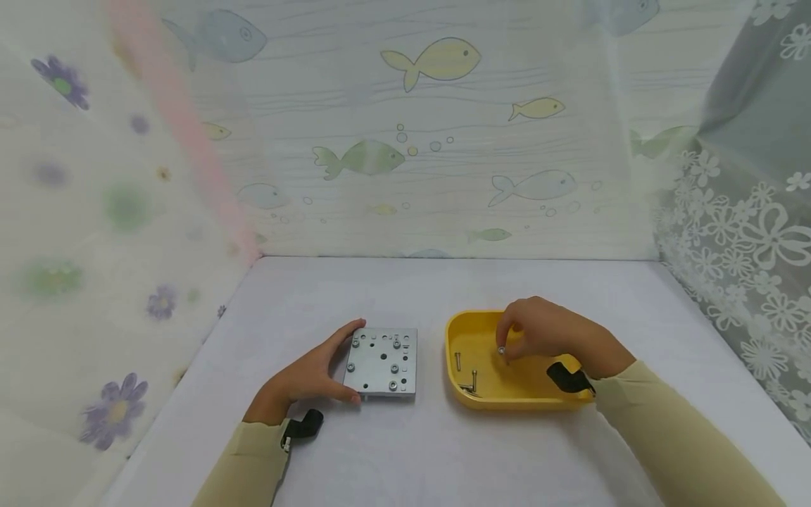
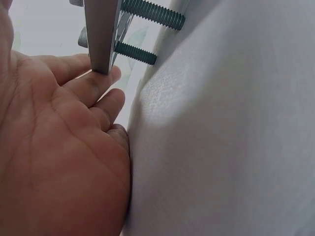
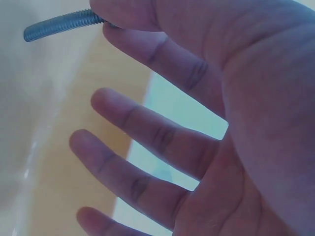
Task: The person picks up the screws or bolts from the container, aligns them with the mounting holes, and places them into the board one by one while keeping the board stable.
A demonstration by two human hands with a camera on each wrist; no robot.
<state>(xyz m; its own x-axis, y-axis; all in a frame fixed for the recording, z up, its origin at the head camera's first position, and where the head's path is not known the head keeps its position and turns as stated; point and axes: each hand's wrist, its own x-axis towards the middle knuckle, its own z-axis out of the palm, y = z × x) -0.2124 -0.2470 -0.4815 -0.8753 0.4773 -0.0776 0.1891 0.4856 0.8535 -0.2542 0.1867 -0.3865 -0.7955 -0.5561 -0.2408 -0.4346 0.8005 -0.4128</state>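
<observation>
My left hand [image 1: 317, 373] grips a square silver metal plate [image 1: 399, 384] by its left side, thumb at the near edge and a finger at the far corner. Several socket-head bolts [image 1: 396, 344] sit in the plate's holes; in the left wrist view their threaded shanks [image 2: 152, 14] stick out beneath it. Over the yellow tray [image 1: 516, 404], my right hand [image 1: 545, 327] pinches a bolt [image 3: 61, 25] between thumb and index finger. Its other fingers are spread apart in the right wrist view. The pinched bolt's head shows small in the head view.
Several loose bolts [image 1: 474, 380] lie in the left part of the tray, which stands to the right of the plate. A white cloth [image 1: 405, 451] covers the table. Patterned curtains [image 1: 443, 211] hang at the back and both sides.
</observation>
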